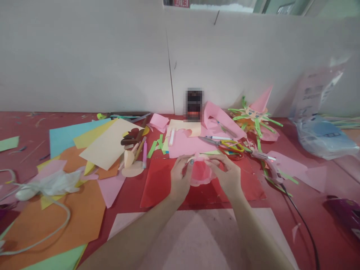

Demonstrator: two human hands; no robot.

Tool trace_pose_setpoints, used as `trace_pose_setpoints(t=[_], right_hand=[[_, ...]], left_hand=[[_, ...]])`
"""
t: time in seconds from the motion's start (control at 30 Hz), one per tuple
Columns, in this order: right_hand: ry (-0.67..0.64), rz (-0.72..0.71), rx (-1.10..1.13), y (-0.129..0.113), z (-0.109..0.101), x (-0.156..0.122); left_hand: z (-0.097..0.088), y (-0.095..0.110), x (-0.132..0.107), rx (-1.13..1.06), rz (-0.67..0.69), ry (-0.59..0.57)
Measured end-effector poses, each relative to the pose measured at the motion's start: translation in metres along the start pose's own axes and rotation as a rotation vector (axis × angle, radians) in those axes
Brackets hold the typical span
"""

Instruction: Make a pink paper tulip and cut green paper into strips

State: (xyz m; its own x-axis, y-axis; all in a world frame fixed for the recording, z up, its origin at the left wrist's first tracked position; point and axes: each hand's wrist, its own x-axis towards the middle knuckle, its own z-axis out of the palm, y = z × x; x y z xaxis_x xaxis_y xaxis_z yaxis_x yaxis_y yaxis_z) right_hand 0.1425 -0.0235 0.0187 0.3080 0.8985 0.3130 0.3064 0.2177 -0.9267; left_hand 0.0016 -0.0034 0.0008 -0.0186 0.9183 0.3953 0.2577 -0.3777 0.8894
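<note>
Both my hands hold a small pink paper piece [201,171], curled into a cup-like shape with a wavy lower edge, just above a red paper sheet [160,183]. My left hand [180,178] pinches its left side with thumb and fingers closed on it. My right hand [226,173] grips its right side and top, fingers bent over the rim. Part of the pink piece is hidden behind my fingers.
Coloured paper sheets [95,146] lie scattered at left beside a white cable [50,232]. Scissors [225,144] rest on pink paper behind my hands. A glue gun [271,165] with a black cord, a green-strip paper craft [254,114] and a plastic bag [323,135] sit right. A white partition stands behind.
</note>
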Motion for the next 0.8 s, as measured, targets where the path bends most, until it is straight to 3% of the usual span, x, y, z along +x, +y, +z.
trace_pose_setpoints(t=[0.43, 0.57, 0.7, 0.8], right_hand=[[0.046, 0.007, 0.077, 0.004, 0.001, 0.000], [0.142, 0.112, 0.128, 0.009, -0.001, 0.002], [0.288, 0.084, 0.047, 0.010, -0.008, 0.009], [0.411, 0.019, -0.042, -0.006, -0.016, 0.016]], left_hand=[[0.001, 0.000, -0.001, 0.001, 0.033, -0.023], [0.001, 0.000, 0.000, -0.020, 0.003, -0.023], [0.001, 0.001, 0.002, -0.053, -0.017, -0.002], [0.001, 0.002, 0.003, -0.064, -0.023, 0.009]])
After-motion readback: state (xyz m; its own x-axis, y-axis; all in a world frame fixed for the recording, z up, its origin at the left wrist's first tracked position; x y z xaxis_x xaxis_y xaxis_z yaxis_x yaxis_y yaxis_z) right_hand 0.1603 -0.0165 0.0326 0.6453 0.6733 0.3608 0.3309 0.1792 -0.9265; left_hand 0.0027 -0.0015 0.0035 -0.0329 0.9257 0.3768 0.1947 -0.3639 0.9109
